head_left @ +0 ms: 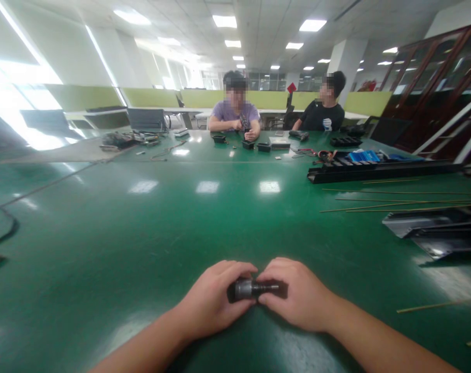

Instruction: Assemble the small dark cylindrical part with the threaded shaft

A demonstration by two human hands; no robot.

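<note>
Our left hand [215, 292] partly hides the metal part [244, 289]; at nine o'clock the edge crops, perhaps, a cable [14, 226]

Bright ceiling panels [224, 22] shine overhead and reflect in the glossy green tabletop [161, 223]. Daylight glares through windows [24, 75] at left, yellow-green partitions [150, 98] line the back, and a white column [347, 54] and dark wooden glass-doored cabinet [439, 77] stand at right
</note>
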